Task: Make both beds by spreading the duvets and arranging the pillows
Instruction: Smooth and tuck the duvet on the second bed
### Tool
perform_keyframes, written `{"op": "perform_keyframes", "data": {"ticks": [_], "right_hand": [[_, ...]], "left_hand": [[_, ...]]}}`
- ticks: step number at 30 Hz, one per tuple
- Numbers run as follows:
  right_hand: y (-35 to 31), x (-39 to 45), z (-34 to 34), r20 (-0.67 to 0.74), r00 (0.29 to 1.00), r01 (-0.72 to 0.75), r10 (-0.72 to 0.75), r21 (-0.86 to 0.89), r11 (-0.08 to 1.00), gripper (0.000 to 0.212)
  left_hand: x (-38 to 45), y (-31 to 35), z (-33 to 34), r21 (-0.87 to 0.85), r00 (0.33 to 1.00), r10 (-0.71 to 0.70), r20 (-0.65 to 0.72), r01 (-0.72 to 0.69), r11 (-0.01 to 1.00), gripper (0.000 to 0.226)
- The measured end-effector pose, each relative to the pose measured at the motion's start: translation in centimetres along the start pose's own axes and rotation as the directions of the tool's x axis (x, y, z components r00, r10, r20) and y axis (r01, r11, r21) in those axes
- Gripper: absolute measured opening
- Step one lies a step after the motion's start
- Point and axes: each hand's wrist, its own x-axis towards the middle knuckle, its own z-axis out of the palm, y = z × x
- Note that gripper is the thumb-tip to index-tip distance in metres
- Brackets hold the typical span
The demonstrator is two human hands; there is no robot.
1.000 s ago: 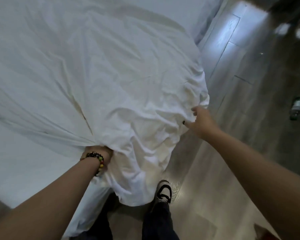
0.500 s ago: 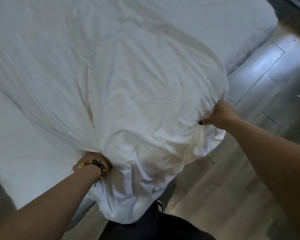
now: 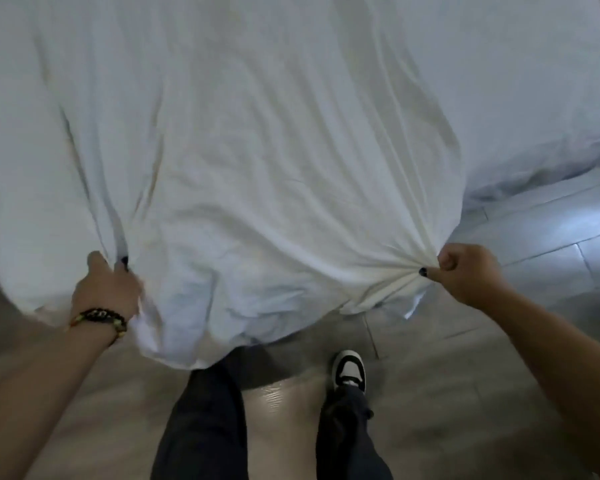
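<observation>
My left hand and right hand each have their fingers clamped on a bunched fold of the white duvet, which lies across the bed and hangs over its near edge. Below it, my dark trousers and black-and-white shoe stand on the grey floor, and a beaded bracelet circles my left wrist.
</observation>
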Motion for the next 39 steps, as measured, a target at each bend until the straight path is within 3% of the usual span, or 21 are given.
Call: {"op": "perform_keyframes", "data": {"ticks": [5, 7, 9, 11, 14, 16, 18, 20, 22, 24, 27, 29, 31, 34, 36, 39], "right_hand": [[5.0, 0.9, -4.1, 0.013, 0.998, -0.062, 0.064, -0.115, 0.991, 0.022], [7.4, 1.1, -4.0, -0.011, 0.990, -0.143, 0.143, -0.064, 0.988, 0.008], [8.3, 1.4, -2.9, 0.047, 0.976, -0.215, 0.212, 0.089, 0.973, 0.045], [7.3, 2.3, -1.0, 0.105, 0.966, -0.256, 0.236, 0.248, 0.934, 0.079], [4.5, 3.9, 2.4, 0.208, 0.975, -0.171, 0.078, 0.481, 0.860, 0.079], [2.9, 4.6, 3.7, 0.259, 0.966, -0.169, 0.022, 0.561, 0.811, 0.071], [2.1, 4.6, 4.0, 0.263, 0.964, -0.185, 0.042, 0.545, 0.818, 0.079], [2.3, 4.1, 3.3, 0.190, 0.976, -0.180, 0.105, 0.436, 0.882, 0.077], [3.7, 3.9, 2.1, 0.111, 0.983, -0.175, 0.148, 0.304, 0.936, 0.071], [4.7, 3.8, 0.5, 0.134, 0.978, -0.183, 0.159, 0.196, 0.963, 0.070], [4.9, 3.8, -0.8, 0.204, 0.963, -0.209, 0.177, 0.146, 0.967, 0.074], [4.6, 3.7, -0.8, 0.254, 0.950, -0.232, 0.179, 0.194, 0.953, 0.090], [4.6, 3.5, -0.4, 0.299, 0.939, -0.249, 0.171, 0.247, 0.936, 0.120], [5.4, 4.3, 0.7, 0.341, 0.928, -0.273, 0.152, 0.339, 0.901, 0.135], [5.6, 4.7, 1.3, 0.367, 0.923, -0.274, 0.119, 0.407, 0.871, 0.133], [5.8, 4.7, 2.0, 0.439, 0.895, -0.323, 0.083, 0.507, 0.799, 0.122]], "left_hand": [[-2.2, -1.8, 2.5, -0.146, 0.988, -0.107, -0.112, 0.090, 0.985, 0.048], [-1.6, -1.9, 3.1, -0.238, 0.979, -0.137, -0.149, 0.099, 0.966, 0.055], [-1.6, -2.3, 4.2, -0.398, 0.973, -0.172, -0.156, 0.097, 0.912, 0.059], [-3.2, -2.5, 5.2, -0.475, 0.982, -0.184, -0.036, 0.145, 0.868, 0.059], [-6.6, -3.0, 7.1, -0.468, 0.960, -0.032, 0.280, 0.166, 0.868, 0.028], [-8.7, -3.1, 8.3, -0.479, 0.924, 0.089, 0.373, 0.110, 0.871, 0.027], [-9.8, -3.2, 9.5, -0.551, 0.943, 0.087, 0.322, 0.112, 0.827, 0.035], [-9.8, -4.0, 10.0, -0.588, 0.962, -0.045, 0.268, 0.200, 0.784, 0.048], [-8.7, -5.3, 10.1, -0.496, 0.962, -0.192, 0.196, 0.266, 0.827, 0.053], [-7.0, -5.9, 9.9, -0.357, 0.946, -0.270, 0.178, 0.317, 0.879, 0.042], [-4.4, -5.6, 10.3, -0.206, 0.955, -0.259, 0.146, 0.285, 0.936, 0.038], [-3.5, -4.8, 11.4, -0.317, 0.977, -0.203, 0.066, 0.213, 0.924, 0.041], [-3.0, -4.6, 12.2, -0.489, 0.977, -0.210, 0.026, 0.195, 0.850, 0.072], [-2.3, -6.0, 12.8, -0.667, 0.965, -0.202, 0.167, 0.261, 0.697, 0.110], [-2.6, -7.1, 12.3, -0.649, 0.958, -0.130, 0.256, 0.270, 0.711, 0.102], [-4.1, -7.1, 10.5, -0.637, 0.941, -0.035, 0.337, 0.255, 0.727, 0.058]]}}
